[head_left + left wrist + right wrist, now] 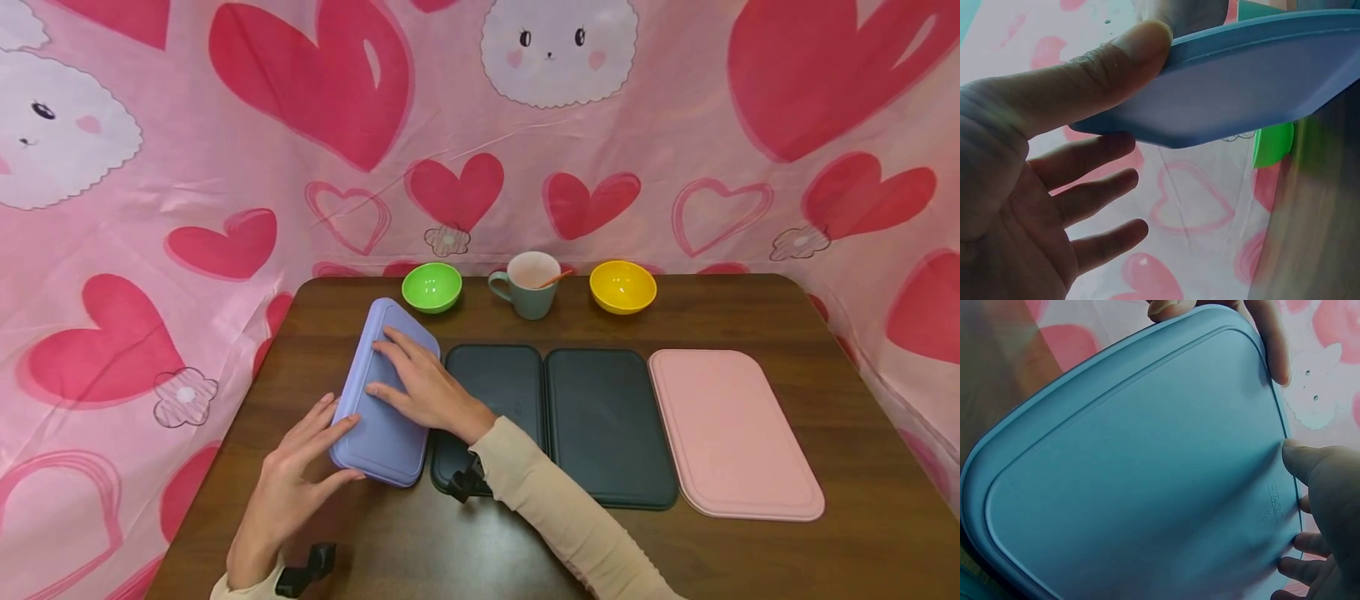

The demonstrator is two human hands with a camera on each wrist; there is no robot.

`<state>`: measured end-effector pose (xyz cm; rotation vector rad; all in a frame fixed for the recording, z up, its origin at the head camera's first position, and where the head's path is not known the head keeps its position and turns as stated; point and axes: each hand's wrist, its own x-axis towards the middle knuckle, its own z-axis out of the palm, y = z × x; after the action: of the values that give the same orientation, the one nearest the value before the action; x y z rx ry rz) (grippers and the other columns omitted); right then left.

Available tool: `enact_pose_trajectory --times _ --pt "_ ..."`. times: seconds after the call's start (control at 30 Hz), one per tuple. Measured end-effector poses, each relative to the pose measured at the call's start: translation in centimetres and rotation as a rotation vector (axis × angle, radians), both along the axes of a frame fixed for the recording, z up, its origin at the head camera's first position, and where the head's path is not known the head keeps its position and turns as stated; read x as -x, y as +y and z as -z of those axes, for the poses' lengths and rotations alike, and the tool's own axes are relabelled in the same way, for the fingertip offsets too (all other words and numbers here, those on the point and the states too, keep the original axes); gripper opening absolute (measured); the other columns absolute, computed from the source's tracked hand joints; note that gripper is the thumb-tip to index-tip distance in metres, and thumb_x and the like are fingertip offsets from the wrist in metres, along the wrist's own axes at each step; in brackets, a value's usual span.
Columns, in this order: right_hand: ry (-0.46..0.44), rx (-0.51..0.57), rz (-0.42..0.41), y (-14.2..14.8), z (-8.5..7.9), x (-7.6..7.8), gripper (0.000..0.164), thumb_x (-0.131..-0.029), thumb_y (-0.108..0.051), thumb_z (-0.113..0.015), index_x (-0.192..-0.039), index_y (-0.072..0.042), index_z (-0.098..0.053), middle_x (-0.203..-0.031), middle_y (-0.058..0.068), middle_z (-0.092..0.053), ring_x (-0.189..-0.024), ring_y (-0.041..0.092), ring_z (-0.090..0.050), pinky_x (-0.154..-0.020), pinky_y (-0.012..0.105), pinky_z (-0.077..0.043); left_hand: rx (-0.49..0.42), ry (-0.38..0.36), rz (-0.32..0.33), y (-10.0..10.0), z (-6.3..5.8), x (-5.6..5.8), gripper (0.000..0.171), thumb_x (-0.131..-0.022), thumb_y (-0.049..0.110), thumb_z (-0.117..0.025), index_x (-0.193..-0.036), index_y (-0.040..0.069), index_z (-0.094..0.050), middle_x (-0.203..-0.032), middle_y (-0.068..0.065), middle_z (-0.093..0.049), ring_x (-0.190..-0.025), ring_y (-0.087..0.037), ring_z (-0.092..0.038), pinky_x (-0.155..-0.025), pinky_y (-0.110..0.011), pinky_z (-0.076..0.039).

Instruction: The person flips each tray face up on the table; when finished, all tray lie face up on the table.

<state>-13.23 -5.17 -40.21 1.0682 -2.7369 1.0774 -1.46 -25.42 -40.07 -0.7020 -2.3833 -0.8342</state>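
Note:
A lavender rectangular tray (386,400) with rounded corners and a thick rim leans up at the left of the table, its left side raised. My left hand (292,479) grips its near left corner. In the left wrist view, the thumb (1138,47) lies over the rim, while the other fingers spread out below. My right hand (427,383) reaches across the tray's flat face with fingers extended, fingertips along the raised left edge. Embossed lettering marks the tray's face (1129,456) in the right wrist view.
Two dark green rectangular trays (611,425) lie side by side, with a pink tray (735,433) at their right. Along the back stand a green bowl (432,287), a grey-green mug (532,296) with an orange stick in it, and a yellow bowl (622,287) on the wooden table (420,550).

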Motion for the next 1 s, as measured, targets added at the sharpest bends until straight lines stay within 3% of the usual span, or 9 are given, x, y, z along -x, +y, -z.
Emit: enact_pose_trajectory --times 0.2,0.43,0.77,1.0 --pt "-0.007 0.027 0.002 0.4 -0.2 -0.1 0.065 -0.098 -0.045 -0.059 -0.152 -0.016 -0.04 -0.166 0.007 -0.028 -0.151 0.029 -0.036 -0.117 0.053 -0.037 0.003 0.049 0.036 0.5 -0.1 0.0 0.061 -0.082 0.053 -0.066 -0.122 0.007 -0.072 -0.129 -0.021 -0.067 -0.147 -0.009 -0.042 -0.119 -0.013 -0.026" --pt "-0.001 0.068 0.004 0.9 -0.5 -0.3 0.063 -0.099 -0.044 -0.059 -0.152 -0.015 -0.04 -0.165 0.009 -0.03 -0.149 0.03 -0.038 -0.116 0.055 -0.036 0.015 0.038 0.054 1.0 -0.7 -0.1 0.059 -0.087 0.054 -0.063 -0.123 0.009 -0.071 -0.138 -0.011 -0.065 -0.147 -0.01 -0.041 -0.119 -0.014 -0.026" --pt "-0.064 0.104 0.013 1.8 -1.0 -0.7 0.065 -0.099 -0.043 -0.058 -0.154 -0.016 -0.037 -0.165 0.009 -0.029 -0.145 0.035 -0.043 -0.11 0.054 -0.044 0.027 0.03 0.057 2.0 -1.0 -0.2 0.06 -0.086 0.056 -0.06 -0.122 0.01 -0.072 -0.13 -0.021 -0.067 -0.147 -0.009 -0.041 -0.117 -0.011 -0.025" --pt "-0.066 0.127 0.019 2.4 -1.1 -0.8 0.065 -0.099 -0.042 -0.058 -0.154 -0.015 -0.036 -0.164 0.009 -0.03 -0.147 0.031 -0.041 -0.112 0.052 -0.043 0.027 0.042 0.096 2.4 -1.0 0.0 0.056 -0.085 0.05 -0.064 -0.122 0.009 -0.072 -0.131 -0.02 -0.067 -0.147 -0.011 -0.042 -0.118 -0.012 -0.026"
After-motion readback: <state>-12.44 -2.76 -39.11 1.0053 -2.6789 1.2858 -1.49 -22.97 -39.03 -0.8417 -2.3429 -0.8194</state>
